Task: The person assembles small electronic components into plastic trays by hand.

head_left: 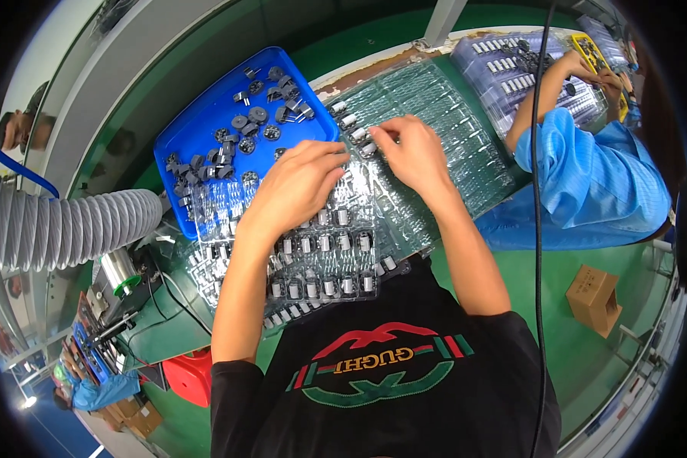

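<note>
My right hand (418,156) is closed, thumb and forefinger together at a small white cylindrical part (368,148). That part stands in a short row at the left edge of a clear plastic tray (450,111) with many slots. My left hand (301,183) hangs over a second clear tray (332,266) and the right rim of a blue tray (206,130). Its fingers are curled, and whatever they hold is hidden. Rows of white cylindrical parts fill the near slots of that second tray. Black round parts with metal pins (258,114) lie loose in the blue tray.
A grey ribbed hose (69,221) and a solder wire spool (120,271) are at the left. A black cable (538,229) hangs down on the right. Beyond it a co-worker in a blue smock (588,183) works beside more trays. A cardboard box (592,299) sits on the floor.
</note>
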The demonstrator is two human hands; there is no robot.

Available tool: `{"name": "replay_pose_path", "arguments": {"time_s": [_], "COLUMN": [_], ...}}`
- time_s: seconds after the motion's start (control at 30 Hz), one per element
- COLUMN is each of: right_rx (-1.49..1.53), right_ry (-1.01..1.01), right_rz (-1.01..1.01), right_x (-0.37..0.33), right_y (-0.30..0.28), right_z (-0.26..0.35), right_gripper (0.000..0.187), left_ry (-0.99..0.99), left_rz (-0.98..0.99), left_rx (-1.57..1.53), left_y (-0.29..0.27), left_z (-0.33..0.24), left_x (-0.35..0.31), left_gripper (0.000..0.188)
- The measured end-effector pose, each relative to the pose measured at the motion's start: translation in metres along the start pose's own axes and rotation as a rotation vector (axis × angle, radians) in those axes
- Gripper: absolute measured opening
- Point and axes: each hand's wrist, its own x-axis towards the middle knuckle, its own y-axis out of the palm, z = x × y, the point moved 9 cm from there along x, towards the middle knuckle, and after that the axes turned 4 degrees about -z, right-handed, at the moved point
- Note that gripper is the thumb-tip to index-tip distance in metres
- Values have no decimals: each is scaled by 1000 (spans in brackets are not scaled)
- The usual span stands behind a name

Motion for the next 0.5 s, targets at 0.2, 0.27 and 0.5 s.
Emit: {"name": "replay_pose_path", "arguments": {"time_s": [0.2, 0.27, 0.5], "right_rx": [117, 52, -64], "right_ry": [-468, -483, -541], "right_rz": [215, 279, 425], "right_x": [-57, -72, -81], "right_y": [0, 6, 22], "right_z": [77, 81, 82], "right_gripper": [21, 23, 31], "left_ry": [-179, -227, -241], "left_rz": [14, 72, 115], "left_rx": [-29, 0, 0], "left_y": [-44, -39, -27], "left_z": [3, 1, 4], "left_x": [-46, -57, -71], "left_gripper": [29, 30, 36]}}
